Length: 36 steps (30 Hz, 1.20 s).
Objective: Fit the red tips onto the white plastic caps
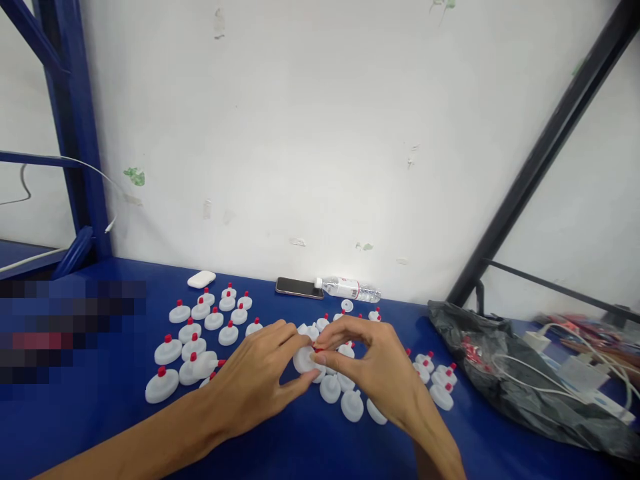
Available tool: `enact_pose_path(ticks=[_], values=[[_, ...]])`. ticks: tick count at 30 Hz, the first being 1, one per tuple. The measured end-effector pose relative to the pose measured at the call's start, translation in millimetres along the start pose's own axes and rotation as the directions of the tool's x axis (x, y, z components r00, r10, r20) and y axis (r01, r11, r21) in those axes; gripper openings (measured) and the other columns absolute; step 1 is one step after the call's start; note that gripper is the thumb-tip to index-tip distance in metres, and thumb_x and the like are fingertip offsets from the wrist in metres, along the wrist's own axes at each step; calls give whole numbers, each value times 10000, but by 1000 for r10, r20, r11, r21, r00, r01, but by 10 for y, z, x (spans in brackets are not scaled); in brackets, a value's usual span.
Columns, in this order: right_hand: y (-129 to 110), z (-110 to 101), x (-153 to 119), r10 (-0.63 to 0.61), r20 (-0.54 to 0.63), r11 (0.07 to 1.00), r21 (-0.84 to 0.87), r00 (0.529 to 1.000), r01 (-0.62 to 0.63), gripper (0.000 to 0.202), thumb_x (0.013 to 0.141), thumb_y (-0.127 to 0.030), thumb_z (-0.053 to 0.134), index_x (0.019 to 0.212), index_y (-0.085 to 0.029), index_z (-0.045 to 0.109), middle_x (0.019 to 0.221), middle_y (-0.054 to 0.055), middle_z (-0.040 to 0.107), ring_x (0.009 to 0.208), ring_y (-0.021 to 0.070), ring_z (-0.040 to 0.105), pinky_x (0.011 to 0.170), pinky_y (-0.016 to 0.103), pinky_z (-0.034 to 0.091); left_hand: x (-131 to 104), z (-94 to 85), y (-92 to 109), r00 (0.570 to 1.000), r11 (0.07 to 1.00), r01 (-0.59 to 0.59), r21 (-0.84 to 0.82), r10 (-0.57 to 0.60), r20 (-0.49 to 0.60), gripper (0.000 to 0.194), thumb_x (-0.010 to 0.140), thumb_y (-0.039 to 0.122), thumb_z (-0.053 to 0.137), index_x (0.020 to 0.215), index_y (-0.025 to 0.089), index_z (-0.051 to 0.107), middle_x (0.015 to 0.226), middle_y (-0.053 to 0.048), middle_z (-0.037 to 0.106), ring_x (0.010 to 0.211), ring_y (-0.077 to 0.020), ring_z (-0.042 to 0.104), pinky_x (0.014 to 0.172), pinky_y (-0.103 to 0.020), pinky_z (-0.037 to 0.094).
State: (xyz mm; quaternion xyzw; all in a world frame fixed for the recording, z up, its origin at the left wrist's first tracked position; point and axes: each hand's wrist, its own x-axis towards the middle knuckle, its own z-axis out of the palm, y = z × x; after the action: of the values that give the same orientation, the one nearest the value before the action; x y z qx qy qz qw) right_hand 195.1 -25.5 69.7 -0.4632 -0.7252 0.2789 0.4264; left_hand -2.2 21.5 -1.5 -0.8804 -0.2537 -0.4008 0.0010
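My left hand holds the side of a round white plastic piece above the blue table. The thumb and index finger of my right hand pinch a small red cap at the top of that piece. Just beyond and below my hands lie several white pieces with no red visible on them. To the left stand several white pieces with red caps, and more capped ones are at the right.
Along the wall lie a white case, a phone and a water bottle. A black plastic bag with red caps and white cables is at the right. A blue frame post rises at the left.
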Motion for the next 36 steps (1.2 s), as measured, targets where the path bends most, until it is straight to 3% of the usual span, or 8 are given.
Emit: enact_pose_path(ticks=[6, 9, 13, 20, 27, 30, 33, 36], values=[[23, -4, -3, 38, 53, 987, 154, 998, -46, 127, 795, -302, 853, 881, -245, 778, 874, -12, 772, 862, 166, 719, 800, 240, 568, 13, -38, 5, 995, 999, -52, -12, 51, -88, 134, 966, 243, 626, 1087, 225, 571, 894, 6, 624, 742, -177, 572, 659, -315, 444], [46, 2, -38, 72, 50, 982, 173, 996, -80, 407, 797, -324, 860, 1170, -321, 698, 1083, -13, 732, 1040, 178, 690, 955, 294, 541, 33, -57, -1, 990, 996, -87, 18, 89, -113, 163, 998, 287, 597, 1143, 220, 564, 931, -5, 644, 768, -180, 593, 687, -325, 471], [21, 36, -100, 134, 253, 943, 265, 958, -202, 613, 888, -332, 772, 1437, -397, 506, 1348, 13, 651, 1184, 183, 648, 999, 331, 528, 31, -106, 9, 968, 982, -148, 118, 168, -187, 191, 1037, 329, 537, 1178, 210, 587, 1148, -75, 558, 951, -192, 584, 754, -311, 501], [-52, 177, -59, 98, 226, 859, 472, 969, -197, 564, 697, -114, 811, 1227, -272, 700, 864, -15, 755, 719, 120, 675, 676, 229, 571, -8, -198, 46, 921, 956, -234, 179, 277, -275, 272, 1031, 351, 538, 1240, 192, 611, 1228, -108, 432, 1122, -242, 480, 906, -366, 491], [-121, 254, -41, 86, 175, 845, 508, 981, -164, 395, 726, -172, 803, 1104, -227, 701, 844, -3, 732, 688, 112, 631, 640, 213, 532, 57, -213, 49, 916, 966, -204, 157, 245, -319, 219, 1036, 311, 535, 1197, 197, 629, 1181, -91, 476, 1066, -223, 515, 869, -355, 505], [-42, 77, -35, 89, 111, 919, 373, 990, -125, 295, 854, -313, 743, 1120, -258, 630, 903, -3, 721, 769, 144, 661, 687, 246, 536, 72, -216, 74, 946, 979, -156, 130, 186, -267, 304, 1004, 311, 590, 1277, 178, 588, 1251, -121, 484, 1114, -249, 523, 871, -371, 523], [200, -228, -24, 92, -84, 996, 9, 992, -91, 242, 928, -475, 636, 911, -234, 629, 935, 20, 711, 785, 170, 658, 666, 263, 507, 67, -192, 109, 975, 985, -143, 100, 157, -156, 350, 975, 182, 563, 1324, 158, 553, 1240, -130, 504, 1105, -250, 529, 870, -380, 528], [494, -505, -18, 238, -154, 881, -381, 959, -280, 334, 973, -538, 508, 886, -245, 643, 844, 23, 728, 737, 201, 659, 629, 290, 471, 54, -140, 147, 984, 983, -162, 92, 167, -56, 276, 964, 98, 496, 1211, 170, 596, 1167, -118, 539, 1073, -261, 518, 869, -422, 516]])
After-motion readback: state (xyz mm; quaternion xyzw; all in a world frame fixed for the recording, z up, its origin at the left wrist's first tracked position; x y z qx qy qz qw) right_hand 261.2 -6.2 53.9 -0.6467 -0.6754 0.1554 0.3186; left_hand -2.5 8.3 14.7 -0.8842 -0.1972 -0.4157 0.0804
